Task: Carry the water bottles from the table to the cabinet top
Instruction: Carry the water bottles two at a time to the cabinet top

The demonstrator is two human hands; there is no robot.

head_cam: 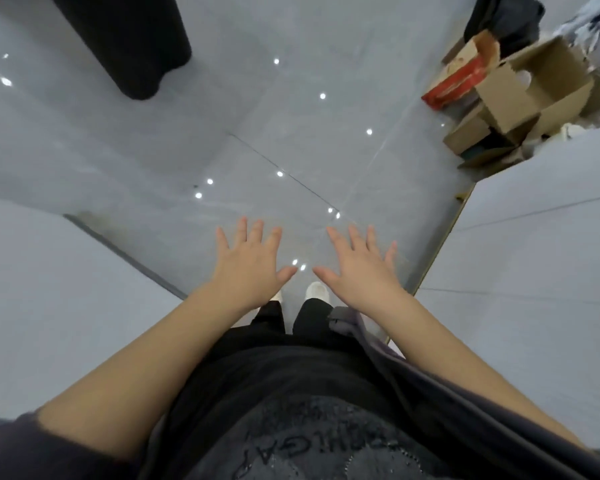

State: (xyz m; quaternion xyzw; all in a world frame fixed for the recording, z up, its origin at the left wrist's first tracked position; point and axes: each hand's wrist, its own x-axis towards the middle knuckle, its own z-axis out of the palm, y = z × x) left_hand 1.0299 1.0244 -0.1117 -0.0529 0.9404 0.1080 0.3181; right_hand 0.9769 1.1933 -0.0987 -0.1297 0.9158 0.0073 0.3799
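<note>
2 hands are held out side by side, palms down, fingers spread straight and gripping nothing — the left hand [248, 263] and right hand [357, 268] just apart above the glossy grey floor [291, 133]. Open cardboard boxes [520, 95] sit heaped at the far right; where the water bottles are, I cannot tell.

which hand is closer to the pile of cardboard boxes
Right. The right hand hovers open over the floor, below and left of the cardboard boxes in the picture; the left hand is spread beside it, farther to the left.
</note>
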